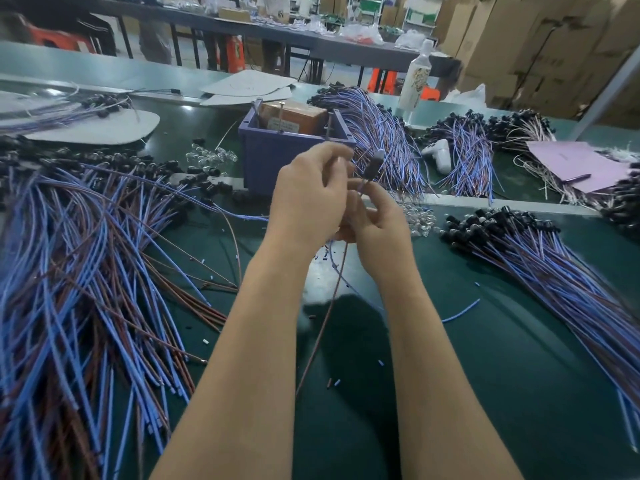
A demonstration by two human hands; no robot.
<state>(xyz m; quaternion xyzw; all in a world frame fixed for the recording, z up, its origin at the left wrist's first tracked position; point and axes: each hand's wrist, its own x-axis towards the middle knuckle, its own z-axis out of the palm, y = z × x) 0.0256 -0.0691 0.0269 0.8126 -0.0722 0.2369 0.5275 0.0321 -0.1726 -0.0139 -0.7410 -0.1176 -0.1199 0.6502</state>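
Two slim bare forearms (249,341) end in the bare left hand (308,199) and right hand (377,225).

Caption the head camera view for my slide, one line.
Left hand and right hand hold a black-capped wire over a green bench heaped with blue and brown wires.

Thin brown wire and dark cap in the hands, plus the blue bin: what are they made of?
The thin brown wire looks plastic-sheathed, matte, hanging limp. The dark cylindrical cap seems moulded black plastic, though blurred. The blue box-shaped bin looks rigid matte plastic, with straight walls.
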